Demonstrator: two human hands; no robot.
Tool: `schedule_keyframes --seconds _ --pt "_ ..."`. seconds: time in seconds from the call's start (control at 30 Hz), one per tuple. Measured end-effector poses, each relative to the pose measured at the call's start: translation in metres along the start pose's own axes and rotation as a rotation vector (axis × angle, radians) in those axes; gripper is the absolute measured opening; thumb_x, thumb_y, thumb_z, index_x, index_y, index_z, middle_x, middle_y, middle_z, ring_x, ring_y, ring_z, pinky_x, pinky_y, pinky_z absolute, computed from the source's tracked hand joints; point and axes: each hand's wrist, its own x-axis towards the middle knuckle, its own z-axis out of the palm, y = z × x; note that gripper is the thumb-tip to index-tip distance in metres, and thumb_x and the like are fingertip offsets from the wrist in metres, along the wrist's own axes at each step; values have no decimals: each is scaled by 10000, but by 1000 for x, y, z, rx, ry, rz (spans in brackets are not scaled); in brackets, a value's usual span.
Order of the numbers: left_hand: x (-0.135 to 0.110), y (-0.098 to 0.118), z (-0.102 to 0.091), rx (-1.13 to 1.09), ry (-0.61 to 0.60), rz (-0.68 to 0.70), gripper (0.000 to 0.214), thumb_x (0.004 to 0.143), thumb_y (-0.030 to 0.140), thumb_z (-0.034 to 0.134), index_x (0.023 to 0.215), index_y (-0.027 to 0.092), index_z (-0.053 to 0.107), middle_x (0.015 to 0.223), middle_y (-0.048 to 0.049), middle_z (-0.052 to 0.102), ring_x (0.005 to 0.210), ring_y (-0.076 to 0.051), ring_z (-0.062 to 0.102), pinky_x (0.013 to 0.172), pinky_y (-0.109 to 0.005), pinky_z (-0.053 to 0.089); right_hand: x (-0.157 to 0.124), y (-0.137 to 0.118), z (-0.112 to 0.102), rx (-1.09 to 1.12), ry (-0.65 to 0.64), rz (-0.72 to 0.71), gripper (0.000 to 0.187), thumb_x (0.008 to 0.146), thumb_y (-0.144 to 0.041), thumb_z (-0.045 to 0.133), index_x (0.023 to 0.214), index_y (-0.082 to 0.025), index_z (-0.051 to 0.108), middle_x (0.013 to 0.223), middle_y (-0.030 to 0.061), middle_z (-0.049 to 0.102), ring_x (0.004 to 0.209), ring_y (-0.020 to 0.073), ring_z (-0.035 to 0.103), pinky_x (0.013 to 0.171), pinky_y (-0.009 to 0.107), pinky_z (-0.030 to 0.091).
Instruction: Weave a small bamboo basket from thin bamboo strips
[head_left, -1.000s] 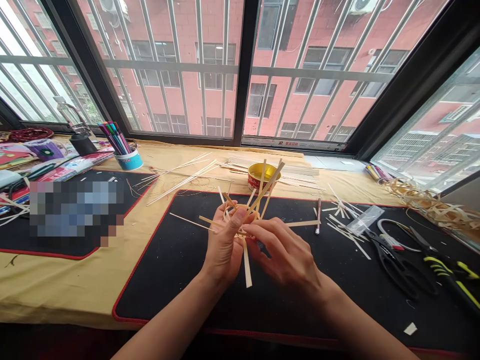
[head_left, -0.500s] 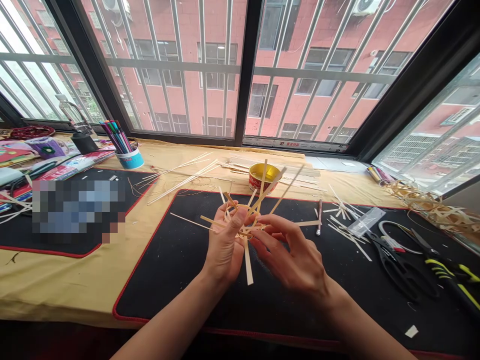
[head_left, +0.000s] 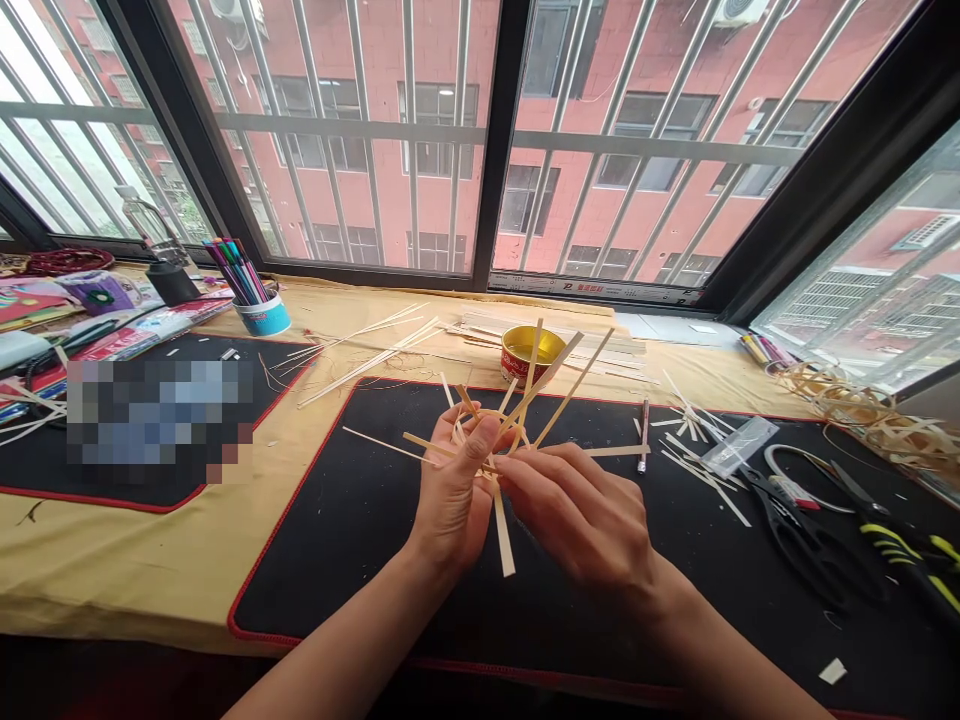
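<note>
Pale flat strips, bamboo by their look, cross in a small woven piece (head_left: 505, 525) with long ends sticking out all round. My left hand (head_left: 454, 490) grips it from the left, thumb on top and fingers behind. On the right side, my right hand (head_left: 581, 510) pinches at the weave with thumb and forefinger, its other fingers curled. Most of the weave's centre is hidden behind the fingers. Both hands are held above the black mat (head_left: 337, 560) with a red edge.
Behind the hands stands a gold-lined tin (head_left: 517, 360). On the right lie a pencil (head_left: 643, 435), cut strips (head_left: 705, 470), black scissors (head_left: 791, 535), pliers-like yellow-black handles (head_left: 911, 560) and coiled strips (head_left: 862, 400). A cup of pens (head_left: 262, 313) stands back left, near loose strips (head_left: 375, 360).
My right hand's fingers have closed in from a looser, spread pose to a pinch at the weave. My left hand keeps its grip. The view has shifted slightly.
</note>
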Motion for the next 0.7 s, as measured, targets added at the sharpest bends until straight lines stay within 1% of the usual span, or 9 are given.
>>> schedule_keyframes --seconds 0.1,0.3,0.5,0.63,0.7 --pt "-1 0 0 -3 6 8 468 584 229 855 938 206 549 832 10 609 802 -162 651 795 -307 501 -1 1 3 14 40 4 359 845 -96 589 1201 -101 549 961 91 707 863 167 644 729 265 545" --pt "-1 0 1 -2 4 39 467 585 234 856 937 200 550 860 3 606 794 -166 643 805 -358 519 -2 0 5 44 73 9 370 806 -57 643 1166 -84 559 970 89 713 871 162 645 737 252 549" --pt "-2 1 2 -13 19 4 471 571 226 861 909 203 534 823 17 584 809 -165 640 809 -335 509 -1 0 1 69 -10 -37 326 856 -47 542 1180 -75 563 1043 120 696 956 204 646 810 307 552" --pt "-1 2 2 -17 22 -9 465 592 215 851 934 205 537 835 17 588 813 -147 635 818 -301 495 0 -1 -1 66 -22 -9 334 850 -45 557 1184 -67 560 1030 126 686 898 185 646 768 290 548" --pt "-1 2 2 -23 20 -11 468 593 216 851 941 203 539 837 17 587 803 -140 630 823 -305 495 0 -1 -1 35 -17 -8 364 846 -48 571 1208 -63 546 1017 122 685 882 176 644 764 281 541"
